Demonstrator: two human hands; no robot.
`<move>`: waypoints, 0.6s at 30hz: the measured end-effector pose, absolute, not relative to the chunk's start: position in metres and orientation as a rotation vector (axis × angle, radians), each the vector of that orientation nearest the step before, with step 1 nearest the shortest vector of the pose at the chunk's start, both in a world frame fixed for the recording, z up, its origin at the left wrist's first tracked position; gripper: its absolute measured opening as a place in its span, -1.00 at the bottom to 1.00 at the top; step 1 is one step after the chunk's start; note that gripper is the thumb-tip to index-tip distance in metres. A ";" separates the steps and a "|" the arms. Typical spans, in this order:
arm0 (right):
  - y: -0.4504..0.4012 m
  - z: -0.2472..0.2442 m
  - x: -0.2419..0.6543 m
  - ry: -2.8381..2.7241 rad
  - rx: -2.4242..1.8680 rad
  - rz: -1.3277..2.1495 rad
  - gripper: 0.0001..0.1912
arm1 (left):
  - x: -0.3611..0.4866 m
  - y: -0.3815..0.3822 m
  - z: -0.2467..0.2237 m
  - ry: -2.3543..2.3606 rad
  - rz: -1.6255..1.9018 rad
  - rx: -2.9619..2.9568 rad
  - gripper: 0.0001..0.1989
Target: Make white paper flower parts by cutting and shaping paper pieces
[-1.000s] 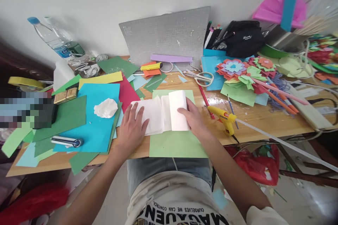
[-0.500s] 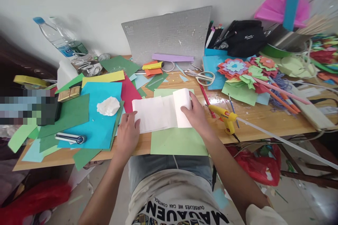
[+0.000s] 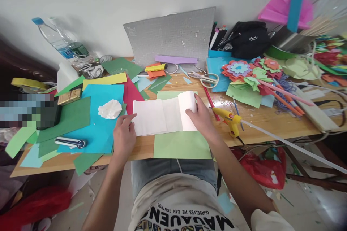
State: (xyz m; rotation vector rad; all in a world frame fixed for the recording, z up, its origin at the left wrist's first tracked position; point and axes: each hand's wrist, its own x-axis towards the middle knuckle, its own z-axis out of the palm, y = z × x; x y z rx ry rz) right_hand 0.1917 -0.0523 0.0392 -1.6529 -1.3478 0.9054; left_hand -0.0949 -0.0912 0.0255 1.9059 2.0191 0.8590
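Note:
A strip of white tissue paper [image 3: 149, 116] runs across the table from a flattened roll [image 3: 186, 110] at its right end. My right hand [image 3: 202, 115] is wrapped round that roll, thumb on top. At the strip's left end, the paper lies doubled over itself. My left hand [image 3: 124, 133] is at this end, its curled fingers and thumb at the paper's edge. Under the roll and strip lies a light green sheet [image 3: 181, 146]. Left of my left hand, a crumpled white tissue [image 3: 110, 109] rests on a blue sheet [image 3: 104, 139].
Right of my right hand lies a yellow glue gun [image 3: 229, 120] with a long glue stick. Scissors [image 3: 207, 78], a yellow cutter [image 3: 155, 68] and paper flowers [image 3: 240, 69] lie farther back. A stapler [image 3: 71, 142] sits at left. A grey cutting mat [image 3: 173, 39] leans on the wall.
My left hand has shifted left, and the doubled end of the tissue paper reaches a little farther left. My right hand stays on the roll.

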 end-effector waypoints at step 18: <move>-0.046 0.034 0.192 -1.436 -1.741 0.877 -0.27 | -0.049 -0.088 0.013 1.698 0.250 2.550 -0.58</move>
